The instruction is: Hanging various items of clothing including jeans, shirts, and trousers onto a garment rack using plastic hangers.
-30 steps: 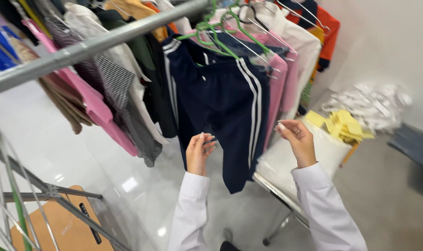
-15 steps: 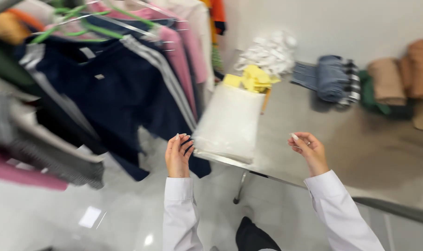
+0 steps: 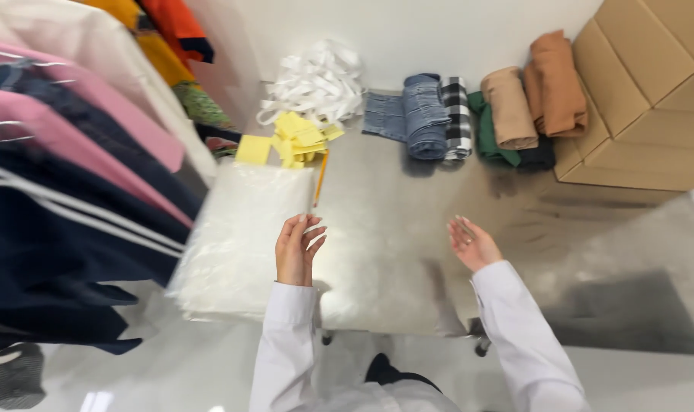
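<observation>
Hovering empty, both hands have bare steel table between them.

Steel table carrying a stack of clear plastic bags at its left edge, yellow slips and white strips at the far-left corner, folded garments along the far edge; left hand and right hand open above it, both empty.

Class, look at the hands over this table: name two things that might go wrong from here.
1. The left hand hovers at the edge of the stack of clear bags, which overhangs the table; a nudge might slide it off.
2. The pencil beside the yellow slips might roll if bumped.
</observation>
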